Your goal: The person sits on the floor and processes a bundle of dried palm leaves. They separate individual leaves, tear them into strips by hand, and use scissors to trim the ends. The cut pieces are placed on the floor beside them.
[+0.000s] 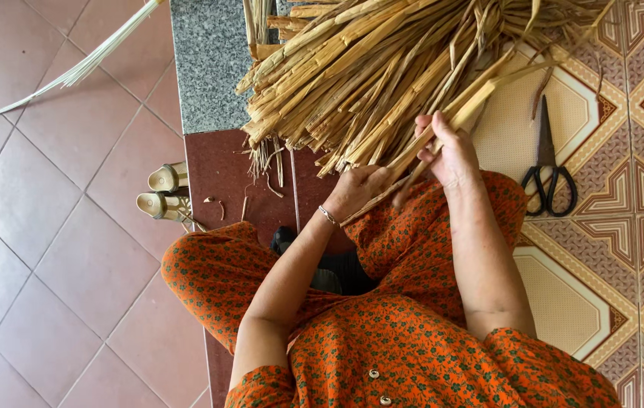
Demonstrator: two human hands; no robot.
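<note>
— Straw, dried and pale, a whole bundle (pixel 382 75) of flat strips fanned across the floor in front of the seated person. Its far end runs out of the top edge of view, so I cannot tell how long it is.

— And the hands?

— The left hand (pixel 358 190) is closed around the near end of one long strip (pixel 428 151); the fingers curl under, so the grip itself is half hidden. The right hand (pixel 450 155) pinches the same strip higher up, between thumb and fingertips. The strip slants up to the right, back into the bundle.

— Anything else cut off?

— The orange flowered dress (pixel 413 332) fills the lower middle of view and covers the lap. Something dark (pixel 322 264) sits between the knees; I cannot make it out.

— What lies around?

— Black-handled scissors (pixel 547 170) on the patterned floor tiles (pixel 624 249) to the right, well apart from the hands. A pair of pale sandals (pixel 165 193) at the edge of the dark red step (pixel 220 170), on the plain reddish tiles (pixel 57 227). A grey speckled slab (pixel 208 60) lies under the bundle's left side. One green-white frond (pixel 72 72) crosses the upper left corner.
</note>
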